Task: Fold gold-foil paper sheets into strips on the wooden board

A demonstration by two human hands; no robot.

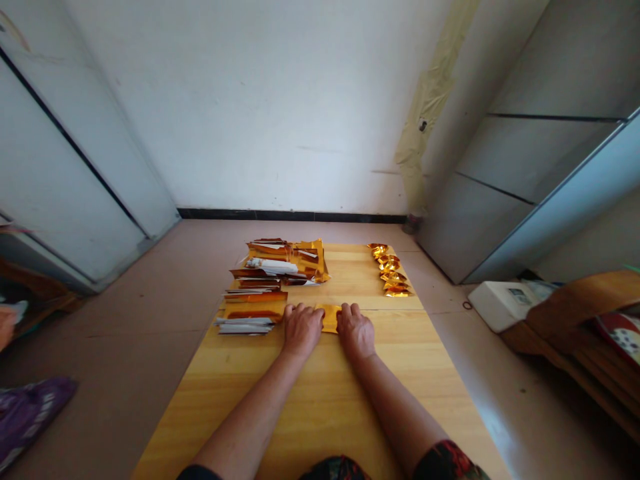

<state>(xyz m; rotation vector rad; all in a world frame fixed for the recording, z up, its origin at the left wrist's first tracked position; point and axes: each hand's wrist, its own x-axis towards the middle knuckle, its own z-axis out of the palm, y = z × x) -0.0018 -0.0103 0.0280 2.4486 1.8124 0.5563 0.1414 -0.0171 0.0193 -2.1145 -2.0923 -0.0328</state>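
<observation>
A piece of gold foil paper lies on the wooden table between my two hands. My left hand has its fingers curled down on the left end of the foil paper. On the right end, the curled fingers of my right hand press in the same way. Fingertips of both hands are partly hidden behind the knuckles. Left of my left hand lie stacks of gold and white paper sheets. At the table's far right edge is a row of folded shiny gold foil pieces.
The wooden table stretches from my body toward a white wall. A grey cabinet stands at the right. On a wooden seat at the right rests a white box. A purple bag lies on the floor at the left.
</observation>
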